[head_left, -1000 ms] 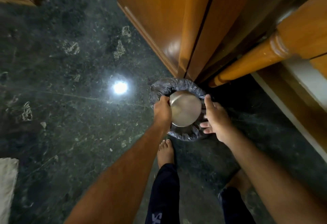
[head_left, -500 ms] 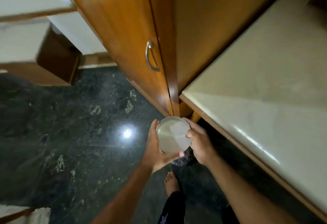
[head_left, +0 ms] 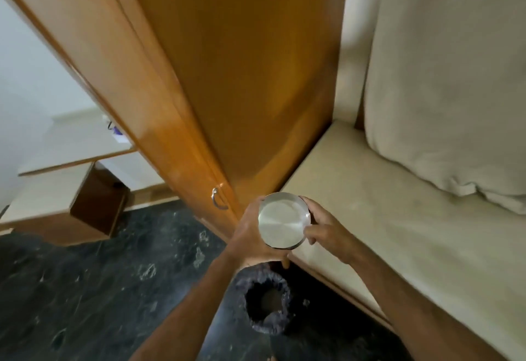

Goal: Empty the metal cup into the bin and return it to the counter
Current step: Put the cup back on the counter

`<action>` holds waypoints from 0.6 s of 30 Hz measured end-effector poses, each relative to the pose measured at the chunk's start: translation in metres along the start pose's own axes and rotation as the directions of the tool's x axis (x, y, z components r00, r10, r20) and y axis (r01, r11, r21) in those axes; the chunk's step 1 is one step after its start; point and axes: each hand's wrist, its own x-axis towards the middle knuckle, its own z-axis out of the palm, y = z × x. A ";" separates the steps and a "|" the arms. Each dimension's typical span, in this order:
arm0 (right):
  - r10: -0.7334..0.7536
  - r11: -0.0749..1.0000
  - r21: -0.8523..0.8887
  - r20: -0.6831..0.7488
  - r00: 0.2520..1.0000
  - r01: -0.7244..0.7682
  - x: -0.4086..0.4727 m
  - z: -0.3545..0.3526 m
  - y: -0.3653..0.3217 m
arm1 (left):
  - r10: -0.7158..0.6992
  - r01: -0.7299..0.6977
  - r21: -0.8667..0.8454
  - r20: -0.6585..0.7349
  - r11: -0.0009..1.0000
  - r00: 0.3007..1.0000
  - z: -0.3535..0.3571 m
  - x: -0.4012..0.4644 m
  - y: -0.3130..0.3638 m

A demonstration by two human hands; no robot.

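The left hand point(head_left: 250, 232) wraps the cup point(head_left: 283, 219) from the left; the right hand point(head_left: 320, 225) pinches its right rim. The cup's body is hidden below its mouth. The bin point(head_left: 266, 305) stands underneath, bag-lined, contents indistinct.

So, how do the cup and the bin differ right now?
The cup is shiny bare metal, while the bin is dark and lined with a crinkled bag. The cup is held up between the left hand and right hand; the bin stands on the floor below. The cup looks narrower than the bin. Both are round.
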 end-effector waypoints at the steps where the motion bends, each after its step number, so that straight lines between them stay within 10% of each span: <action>1: -0.016 0.996 -0.093 -0.013 1.000 0.015 -0.011 -0.022 -0.007 | 0.033 -0.033 0.015 0.019 0.999 0.999 0.009 0.013 0.016; 7: -0.040 0.879 -0.476 -0.130 0.991 -0.026 -0.044 -0.109 -0.002 | 0.016 -0.023 0.051 0.135 0.998 0.991 0.077 0.064 0.072; 18: -0.018 0.756 -0.636 -0.260 0.965 -0.157 -0.047 -0.145 0.053 | 0.075 -0.131 0.233 0.235 0.964 0.969 0.147 0.084 0.075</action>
